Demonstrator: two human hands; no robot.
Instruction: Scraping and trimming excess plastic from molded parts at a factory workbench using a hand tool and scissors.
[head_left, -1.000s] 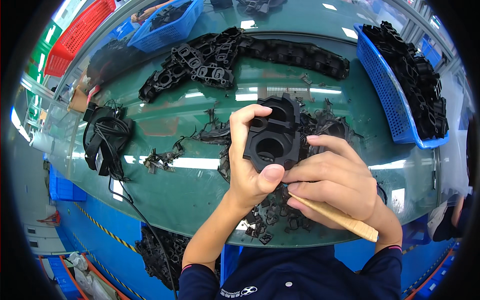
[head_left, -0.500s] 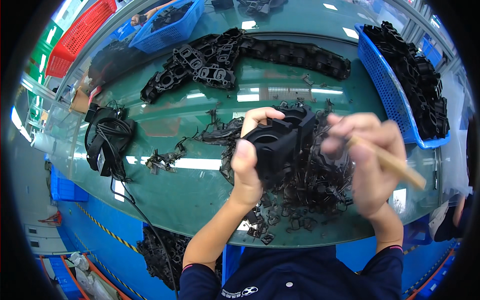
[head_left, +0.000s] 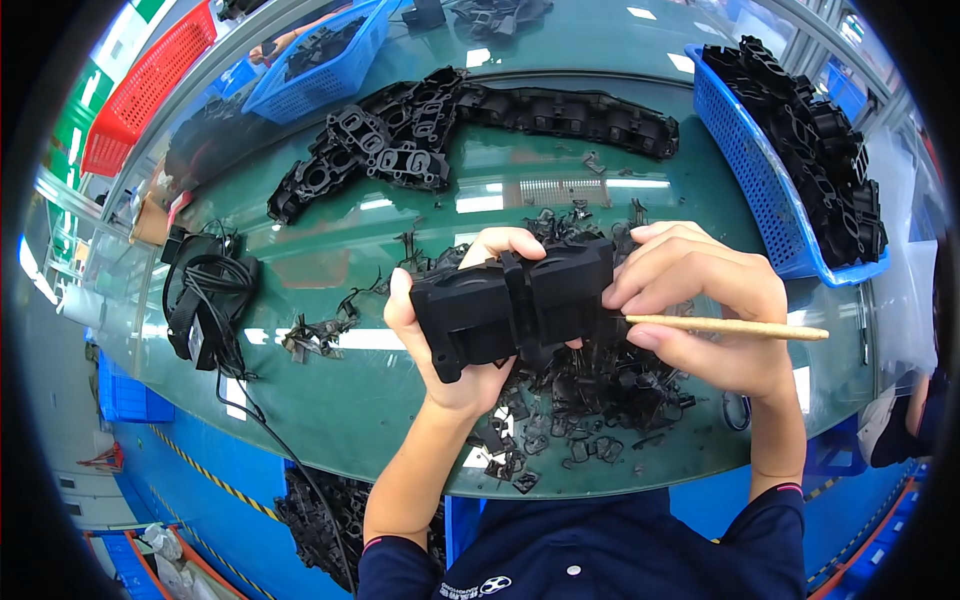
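My left hand (head_left: 452, 372) is wrapped round a black moulded plastic part (head_left: 478, 318), holding it up over the bench with a flat side facing me. In my right hand (head_left: 715, 300) is a slim tan tool handle (head_left: 735, 327), apparently wooden, lying between thumb and fingers. Its working tip is not visible. The right fingertips are at the part's right end; whether they press on it I cannot tell. Below both hands lies a pile of black plastic scraps (head_left: 610, 400) on the green bench top (head_left: 400, 420).
Several black moulded parts (head_left: 405, 160) lie across the back. A blue basket (head_left: 745, 165) of such parts stands right, another blue basket (head_left: 300, 85) back left. A black corded device (head_left: 210, 300) sits left, its cable over the front edge. A red basket (head_left: 150, 85) is beyond.
The black part has turned: its round openings showed before, and a flat side faces me now. My right hand has come up to its right end, and the tan handle has swung nearly level.
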